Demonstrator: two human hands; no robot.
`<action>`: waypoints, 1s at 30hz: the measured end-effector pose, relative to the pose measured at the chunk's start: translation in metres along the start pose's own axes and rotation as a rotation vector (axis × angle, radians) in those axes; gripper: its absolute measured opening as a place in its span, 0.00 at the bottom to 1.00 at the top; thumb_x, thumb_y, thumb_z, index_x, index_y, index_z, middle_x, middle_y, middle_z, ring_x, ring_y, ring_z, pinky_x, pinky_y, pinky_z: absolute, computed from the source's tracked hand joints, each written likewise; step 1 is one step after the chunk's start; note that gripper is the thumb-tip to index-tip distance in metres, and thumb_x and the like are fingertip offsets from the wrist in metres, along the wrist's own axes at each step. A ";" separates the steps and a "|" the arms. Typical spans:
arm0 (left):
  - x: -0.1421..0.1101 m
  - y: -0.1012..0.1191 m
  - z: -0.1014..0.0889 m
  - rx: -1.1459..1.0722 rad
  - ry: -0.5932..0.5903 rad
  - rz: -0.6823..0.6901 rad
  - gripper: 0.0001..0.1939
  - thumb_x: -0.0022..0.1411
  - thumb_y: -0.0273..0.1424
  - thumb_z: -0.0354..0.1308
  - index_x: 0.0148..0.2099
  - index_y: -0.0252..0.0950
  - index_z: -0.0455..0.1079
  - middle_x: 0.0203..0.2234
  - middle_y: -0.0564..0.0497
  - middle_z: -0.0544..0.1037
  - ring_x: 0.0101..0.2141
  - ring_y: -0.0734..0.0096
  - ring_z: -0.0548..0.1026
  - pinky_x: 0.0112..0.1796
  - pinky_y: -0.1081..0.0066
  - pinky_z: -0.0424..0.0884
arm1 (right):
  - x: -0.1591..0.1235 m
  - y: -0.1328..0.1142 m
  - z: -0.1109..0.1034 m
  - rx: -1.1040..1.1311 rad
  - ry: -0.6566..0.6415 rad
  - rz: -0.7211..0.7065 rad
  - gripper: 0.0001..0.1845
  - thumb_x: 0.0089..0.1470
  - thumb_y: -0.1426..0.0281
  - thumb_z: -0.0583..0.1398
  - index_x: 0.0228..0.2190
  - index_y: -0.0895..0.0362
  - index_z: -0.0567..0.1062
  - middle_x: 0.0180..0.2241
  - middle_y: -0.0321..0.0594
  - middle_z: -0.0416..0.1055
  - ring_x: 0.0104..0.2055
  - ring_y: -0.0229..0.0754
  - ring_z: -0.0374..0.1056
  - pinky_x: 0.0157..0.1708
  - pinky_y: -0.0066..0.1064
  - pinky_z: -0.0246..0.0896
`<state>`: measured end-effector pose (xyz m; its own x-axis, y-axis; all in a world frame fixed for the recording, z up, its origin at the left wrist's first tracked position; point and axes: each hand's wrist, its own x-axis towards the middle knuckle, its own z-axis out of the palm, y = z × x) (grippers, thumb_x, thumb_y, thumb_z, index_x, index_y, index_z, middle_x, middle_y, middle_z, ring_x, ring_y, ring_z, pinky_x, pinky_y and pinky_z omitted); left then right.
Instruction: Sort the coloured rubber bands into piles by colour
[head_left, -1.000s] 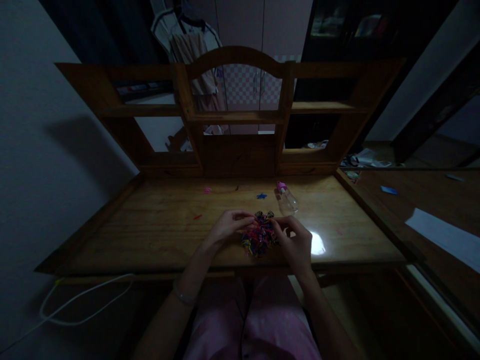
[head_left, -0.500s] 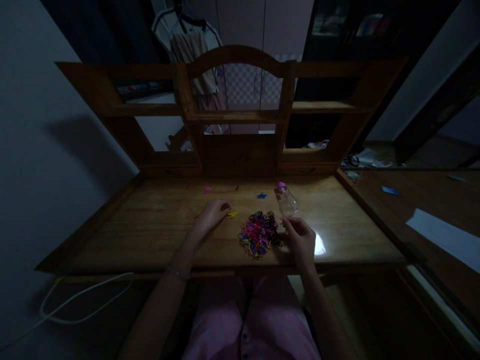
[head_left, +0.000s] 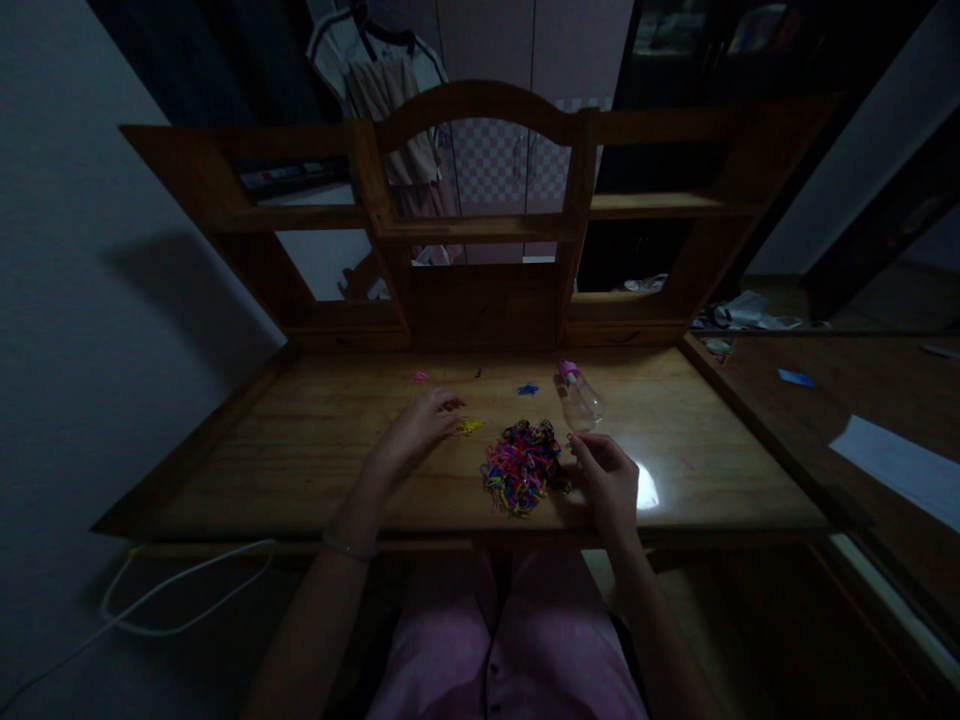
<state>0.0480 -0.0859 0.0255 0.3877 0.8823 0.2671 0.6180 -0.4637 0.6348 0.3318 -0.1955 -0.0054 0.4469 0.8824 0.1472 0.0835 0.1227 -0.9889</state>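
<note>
A heap of small, thin coloured pieces (head_left: 523, 468), pink, blue, yellow and black, lies on the wooden desk; whether they are bands or clips I cannot tell. Left of it, my left hand (head_left: 420, 428) hovers with fingers apart beside a small yellow cluster (head_left: 470, 426). My right hand (head_left: 611, 478) is at the heap's right edge, thumb and forefinger pinched on a tiny reddish piece (head_left: 571, 437). Farther back lie a small blue cluster (head_left: 528, 389) and a few pink pieces (head_left: 419, 377).
A clear bottle with a pink top (head_left: 581, 398) lies behind my right hand. A wooden shelf unit (head_left: 480, 238) rises along the desk's back edge. On the right, a paper sheet (head_left: 900, 470) and a blue card (head_left: 796, 378) rest on another surface. A white cable (head_left: 187, 628) hangs at left.
My left hand has lifted slightly and its fingers have spread beside the yellow cluster. The right hand stays pinched near the heap. The whole view has shifted a little.
</note>
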 end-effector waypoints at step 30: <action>0.037 -0.068 -0.051 0.215 0.092 -0.192 0.09 0.58 0.35 0.56 0.36 0.35 0.73 0.30 0.48 0.76 0.31 0.67 0.72 0.34 0.70 0.65 | 0.000 0.003 0.001 0.029 -0.022 0.029 0.17 0.49 0.57 0.65 0.32 0.59 0.78 0.30 0.40 0.76 0.31 0.41 0.70 0.28 0.29 0.66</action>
<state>-0.0142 -0.0173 0.0296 0.1922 0.9546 0.2277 0.8087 -0.2855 0.5143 0.3311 -0.1946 -0.0087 0.4288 0.8956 0.1188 0.0448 0.1103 -0.9929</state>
